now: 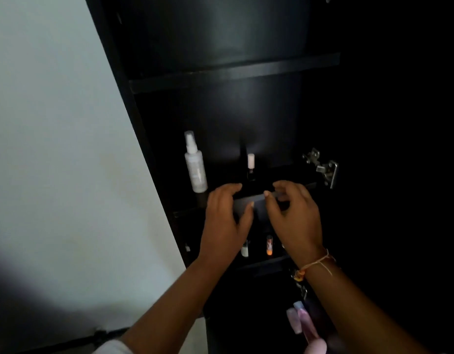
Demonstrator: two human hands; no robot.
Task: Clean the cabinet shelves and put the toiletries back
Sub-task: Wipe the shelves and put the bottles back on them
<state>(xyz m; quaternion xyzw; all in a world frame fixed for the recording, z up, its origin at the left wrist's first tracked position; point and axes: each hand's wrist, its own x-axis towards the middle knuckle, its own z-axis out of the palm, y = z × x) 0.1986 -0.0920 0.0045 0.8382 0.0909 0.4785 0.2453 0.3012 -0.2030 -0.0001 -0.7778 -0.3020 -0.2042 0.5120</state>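
Where spray bottle (195, 163) stands — hinge (323, 166) opposite.

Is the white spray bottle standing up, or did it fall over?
Standing up. The white spray bottle sits on its bottom inside the cabinet, and its spray top points up.

The cabinet (233, 72) looks matt black, probably laminated wood, with a faint sheen on its back panel. The spray bottle (196, 169) is smooth white plastic. The hinge (325, 167) is shiny bare metal. The wall (55, 123) is smooth and matt. The bracelet (320, 261) is thin thread.
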